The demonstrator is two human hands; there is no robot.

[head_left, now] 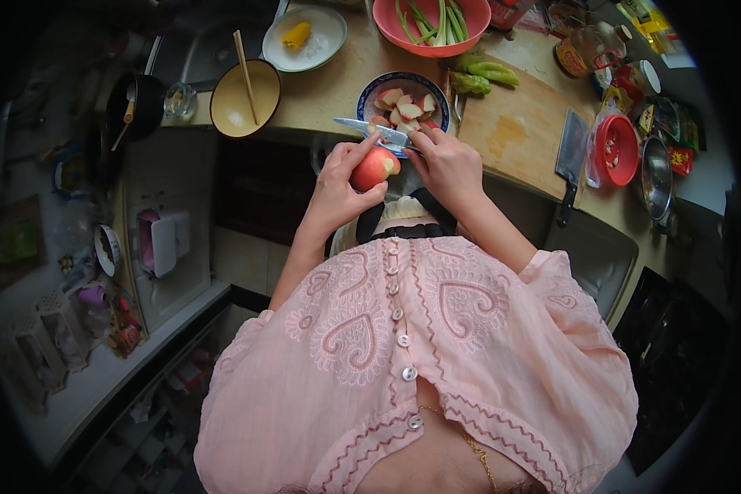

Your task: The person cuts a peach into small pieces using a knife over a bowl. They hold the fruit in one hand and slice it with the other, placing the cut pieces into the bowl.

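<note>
My left hand [340, 183] is closed around a red-skinned fruit [374, 170], a peach or an apple, with a pale cut patch on its right side. My right hand [451, 165] grips a small fruit knife [380, 132]; most of its handle is hidden in the fingers. The blade lies just above the fruit, its tip toward the left, close to my left fingertips. Beyond the knife, a blue-patterned bowl [374, 84] holds several cut fruit pieces [405, 107] with red skin and pale flesh.
A cutting board [502, 132] with green peppers [490, 74] and a cleaver [570, 152] lies right. A yellow bowl [226, 103] with chopsticks [245, 78] and a white plate [325, 45] stand left. A pink basin [387, 25] of green stalks sits behind; red bowl [616, 177] far right.
</note>
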